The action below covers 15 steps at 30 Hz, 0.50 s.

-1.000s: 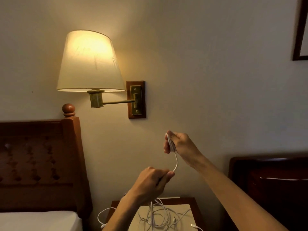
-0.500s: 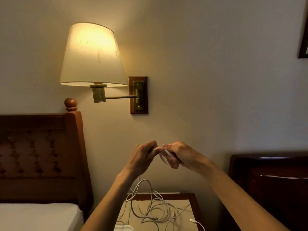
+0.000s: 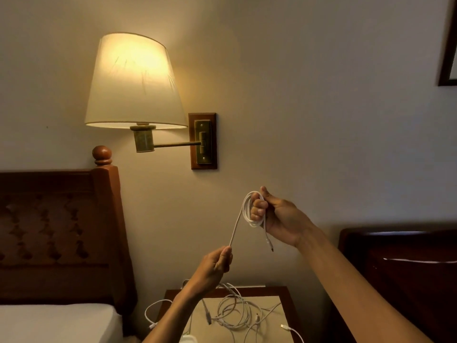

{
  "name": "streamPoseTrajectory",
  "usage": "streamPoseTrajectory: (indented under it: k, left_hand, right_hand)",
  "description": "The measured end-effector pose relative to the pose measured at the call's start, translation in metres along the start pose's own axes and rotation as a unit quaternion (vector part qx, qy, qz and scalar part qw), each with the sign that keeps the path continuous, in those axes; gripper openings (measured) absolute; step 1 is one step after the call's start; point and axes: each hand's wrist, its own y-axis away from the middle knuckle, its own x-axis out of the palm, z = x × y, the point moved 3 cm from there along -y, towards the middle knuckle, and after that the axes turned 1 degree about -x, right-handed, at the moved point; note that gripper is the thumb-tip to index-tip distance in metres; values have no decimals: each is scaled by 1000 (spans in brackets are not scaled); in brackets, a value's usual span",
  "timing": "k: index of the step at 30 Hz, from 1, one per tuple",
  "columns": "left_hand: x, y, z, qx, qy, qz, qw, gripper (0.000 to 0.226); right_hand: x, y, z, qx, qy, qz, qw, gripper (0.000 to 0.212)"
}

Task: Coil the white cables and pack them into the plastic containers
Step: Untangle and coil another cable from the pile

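- A person stands facing a wall, both hands raised in front of a lit wall lamp, working on a white cable.
- The right hand, below and right of the lamp, has fingers and thumb curled round a small coil of a few loops; the coil hangs upright, its long axis near vertical.
- One short end with a plug dangles from the coil and points down.
- The left hand, lower than the right and below the lamp, pinches the running strand, which slants up and right from it to the coil, pulled fairly straight.
- Further below the lamp, a loose tangle of cables lies on the wooden bench, some strands hanging off its left edge.
- Progress, as judged: coiling of this cable is only part done, the tangle is not yet coiled, and nothing is packed. No plastic container is clearly identifiable.
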Motion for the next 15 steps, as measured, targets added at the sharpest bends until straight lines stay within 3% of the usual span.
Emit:
streamPoseTrajectory:
  k: [3,8,11,15]
  left_hand:
    - [3,9,-3,-19,-80,60,995,39]
    - [7,12,-53,-27,-148,176,973,46]
    - [-3,9,-87,-3,-96,186,978,42]
    - [-23,7,-120,74,-48,141,986,40]
  right_hand:
    - [-4,-2,4,-50,45,-49,997,33]
    - [-11,-5,-14,-124,287,-100,945,32]
    - [-10,-3,-24,-131,394,-101,904,34]
    - [-6,3,-25,-123,461,-70,876,37]
